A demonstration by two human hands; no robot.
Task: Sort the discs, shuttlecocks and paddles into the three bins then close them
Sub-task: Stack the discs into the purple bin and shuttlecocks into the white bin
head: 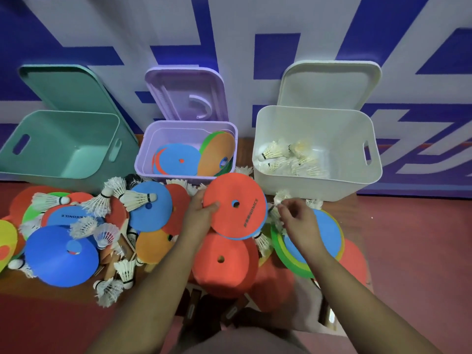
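"Where are the bins?"
"In a row by the wall, lids up. The green bin (63, 159) is on the left, the purple bin (176, 178) in the middle and the white bin (306, 186) on the right."
"And the left hand (200, 214)?"
"It grips a red disc (237, 218) in front of the purple bin, thumb on top. The face tilts up and the print runs near to far."
"The right hand (297, 219)?"
"It pinches a shuttlecock (282, 195) by the white bin. It's too blurred to tell which way it points."
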